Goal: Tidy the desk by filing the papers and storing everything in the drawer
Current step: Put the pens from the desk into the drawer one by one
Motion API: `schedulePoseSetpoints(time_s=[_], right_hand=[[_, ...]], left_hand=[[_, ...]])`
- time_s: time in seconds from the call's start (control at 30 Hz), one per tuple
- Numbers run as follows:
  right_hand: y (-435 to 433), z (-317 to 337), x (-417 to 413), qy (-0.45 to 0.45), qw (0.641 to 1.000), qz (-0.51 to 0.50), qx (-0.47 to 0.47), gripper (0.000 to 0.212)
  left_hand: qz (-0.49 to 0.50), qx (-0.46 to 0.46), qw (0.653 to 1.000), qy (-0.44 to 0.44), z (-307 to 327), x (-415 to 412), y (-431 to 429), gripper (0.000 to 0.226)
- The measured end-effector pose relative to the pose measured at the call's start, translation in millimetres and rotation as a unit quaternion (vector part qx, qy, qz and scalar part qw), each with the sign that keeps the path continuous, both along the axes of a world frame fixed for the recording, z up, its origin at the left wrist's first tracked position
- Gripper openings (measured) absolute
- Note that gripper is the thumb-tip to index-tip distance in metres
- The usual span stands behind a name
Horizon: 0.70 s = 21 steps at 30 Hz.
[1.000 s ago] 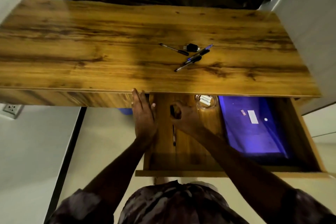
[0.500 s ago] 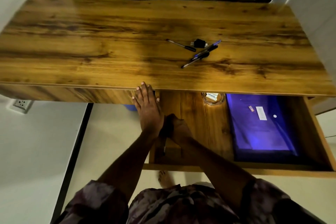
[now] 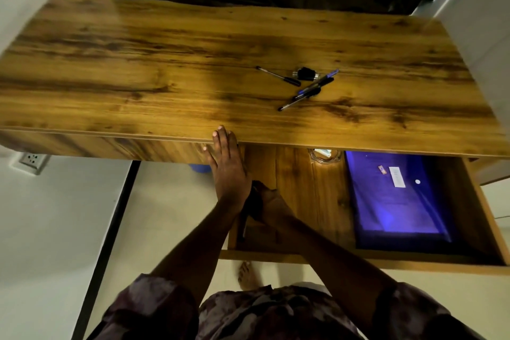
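The wooden desk (image 3: 165, 63) has its drawer (image 3: 358, 262) pulled out at the lower right. A purple folder (image 3: 394, 201) lies flat in the drawer's right half, and a small glass dish (image 3: 321, 154) sits at its back, half under the desk edge. My right hand (image 3: 271, 203) is low in the drawer's left front corner, closed around a dark pen (image 3: 242, 226); part of it is hidden. My left hand (image 3: 229, 171) lies flat with fingers straight, its tips on the desk's front edge beside the drawer's left wall. Three pens (image 3: 309, 91) and a small black object (image 3: 306, 74) lie on the desk top.
A wall socket (image 3: 31, 160) sits low on the left wall. A dark curtain hangs behind the desk. My bare foot (image 3: 247, 276) stands on the floor just under the drawer front. A white wall or door panel stands close at the right.
My right hand has drawn back from the drawer's middle to its left front corner, still holding the pen. My left hand slid slightly forward onto the desk edge.
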State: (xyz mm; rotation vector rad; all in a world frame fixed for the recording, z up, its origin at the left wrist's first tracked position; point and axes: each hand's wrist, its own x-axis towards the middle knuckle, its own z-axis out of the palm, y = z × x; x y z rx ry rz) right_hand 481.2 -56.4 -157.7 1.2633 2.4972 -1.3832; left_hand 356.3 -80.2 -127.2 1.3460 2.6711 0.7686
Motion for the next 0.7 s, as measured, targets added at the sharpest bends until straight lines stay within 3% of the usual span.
schedulePoseSetpoints(time_s=[0.1,0.23,0.33,0.53,0.7], right_hand=[[8,8,11,0.019,0.998,-0.053,0.002,0.045],[28,32,27,0.033,0.993,-0.038,0.103,0.024],[63,53,35,0.023,0.987,-0.07,0.14,0.026],[146,95,24,0.078,0.946,-0.189,0.25,0.017],[195,102,2,0.052,0.938,-0.233,0.25,0.03]], left_hand=[[-0.006,0.014,1.0,0.007,1,-3,3,0.084],[0.004,0.043,0.999,0.0,1,-8,10,0.078],[0.014,0.052,0.998,-0.013,-1,-11,14,0.073],[0.016,0.053,0.998,-0.018,-4,-10,15,0.064],[0.015,0.046,0.999,-0.018,-9,-7,5,0.075]])
